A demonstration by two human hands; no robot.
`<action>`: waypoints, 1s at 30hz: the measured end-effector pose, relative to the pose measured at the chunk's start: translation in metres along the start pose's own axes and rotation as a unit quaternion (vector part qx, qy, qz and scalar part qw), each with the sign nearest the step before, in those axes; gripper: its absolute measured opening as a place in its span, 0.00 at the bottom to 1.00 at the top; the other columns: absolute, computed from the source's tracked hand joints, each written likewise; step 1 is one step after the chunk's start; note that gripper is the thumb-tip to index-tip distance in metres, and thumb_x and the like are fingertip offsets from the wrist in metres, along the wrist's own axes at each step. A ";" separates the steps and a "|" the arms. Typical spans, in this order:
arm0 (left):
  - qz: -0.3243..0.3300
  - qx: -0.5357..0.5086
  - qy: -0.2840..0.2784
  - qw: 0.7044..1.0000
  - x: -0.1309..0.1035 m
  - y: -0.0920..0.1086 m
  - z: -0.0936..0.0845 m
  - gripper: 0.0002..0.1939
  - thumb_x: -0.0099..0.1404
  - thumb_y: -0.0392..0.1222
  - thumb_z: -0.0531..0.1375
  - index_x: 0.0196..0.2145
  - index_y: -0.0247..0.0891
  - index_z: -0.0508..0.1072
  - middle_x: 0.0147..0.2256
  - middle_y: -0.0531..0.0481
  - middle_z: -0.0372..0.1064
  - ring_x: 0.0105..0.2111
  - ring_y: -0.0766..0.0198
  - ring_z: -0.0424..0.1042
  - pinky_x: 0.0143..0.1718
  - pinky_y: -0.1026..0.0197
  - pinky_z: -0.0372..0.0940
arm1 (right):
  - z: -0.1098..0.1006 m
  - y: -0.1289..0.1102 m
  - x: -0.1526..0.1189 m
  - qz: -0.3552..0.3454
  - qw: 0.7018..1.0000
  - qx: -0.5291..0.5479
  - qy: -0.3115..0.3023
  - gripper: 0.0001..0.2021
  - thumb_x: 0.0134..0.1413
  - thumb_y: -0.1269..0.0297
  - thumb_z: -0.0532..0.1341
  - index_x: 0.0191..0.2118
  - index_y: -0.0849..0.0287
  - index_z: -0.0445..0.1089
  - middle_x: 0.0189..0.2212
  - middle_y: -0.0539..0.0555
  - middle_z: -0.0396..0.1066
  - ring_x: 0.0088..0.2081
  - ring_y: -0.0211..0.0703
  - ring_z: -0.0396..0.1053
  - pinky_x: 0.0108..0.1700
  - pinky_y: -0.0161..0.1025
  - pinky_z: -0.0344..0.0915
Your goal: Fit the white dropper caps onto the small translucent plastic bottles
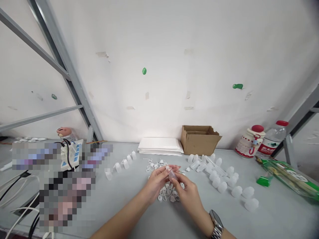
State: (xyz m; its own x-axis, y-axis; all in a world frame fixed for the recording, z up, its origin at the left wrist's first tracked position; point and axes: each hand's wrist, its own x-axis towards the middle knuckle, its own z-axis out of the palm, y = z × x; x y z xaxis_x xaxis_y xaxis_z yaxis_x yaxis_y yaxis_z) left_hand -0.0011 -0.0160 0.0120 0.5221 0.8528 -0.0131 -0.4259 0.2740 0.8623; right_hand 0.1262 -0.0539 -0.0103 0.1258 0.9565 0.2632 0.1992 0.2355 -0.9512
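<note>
Both hands meet at the middle of the grey table. My left hand [157,182] and my right hand [185,187] are closed on one small clear bottle [171,174], which tilts between their fingertips. Beneath and around the hands lies a pile of small white looped pieces [167,192], partly hidden. Several small translucent containers [222,187] are scattered to the right. Off to the left, several small white capped bottles [125,164] stand in a slanting row.
A stack of white envelopes [160,146] and an open cardboard box [200,141] sit against the wall. At right are a red-lidded cup [246,142], a large bottle [271,141] and a green bag [294,176]. A power strip [72,154] and cables are at left.
</note>
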 end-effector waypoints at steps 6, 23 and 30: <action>-0.025 -0.061 0.005 0.998 0.004 0.000 -0.003 0.19 0.57 0.41 0.60 0.47 0.36 0.69 0.51 0.41 0.63 0.48 0.57 0.63 0.33 0.65 0.59 | 0.003 0.003 0.007 0.081 0.983 0.142 -0.081 0.17 0.46 0.49 0.61 0.26 0.60 0.70 0.19 0.50 0.66 0.24 0.40 0.63 0.28 0.36 0.59; -0.028 -0.010 -0.028 0.999 0.001 0.004 -0.005 0.24 0.60 0.55 0.52 0.40 0.32 0.73 0.44 0.39 0.67 0.20 0.70 0.62 0.24 0.63 0.60 | -0.001 -0.011 0.002 0.166 0.884 0.400 -0.177 0.14 0.47 0.55 0.63 0.26 0.64 0.73 0.23 0.55 0.70 0.23 0.35 0.60 0.29 0.33 0.57; -0.023 -0.013 -0.033 0.999 0.000 0.004 -0.004 0.15 0.60 0.44 0.54 0.41 0.33 0.72 0.48 0.40 0.64 0.20 0.71 0.62 0.24 0.63 0.58 | -0.001 -0.013 0.003 0.171 0.887 0.395 -0.170 0.14 0.46 0.55 0.63 0.25 0.64 0.73 0.23 0.54 0.70 0.24 0.34 0.60 0.30 0.33 0.57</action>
State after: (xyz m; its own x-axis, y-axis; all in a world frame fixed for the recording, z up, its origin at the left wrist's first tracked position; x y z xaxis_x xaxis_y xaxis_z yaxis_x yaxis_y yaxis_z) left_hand -0.0055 -0.0130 0.0135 0.5891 0.8078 -0.0182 -0.4193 0.3249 0.8477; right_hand 0.1254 -0.0545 0.0032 -0.2790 0.9603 0.0024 -0.5541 -0.1589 -0.8171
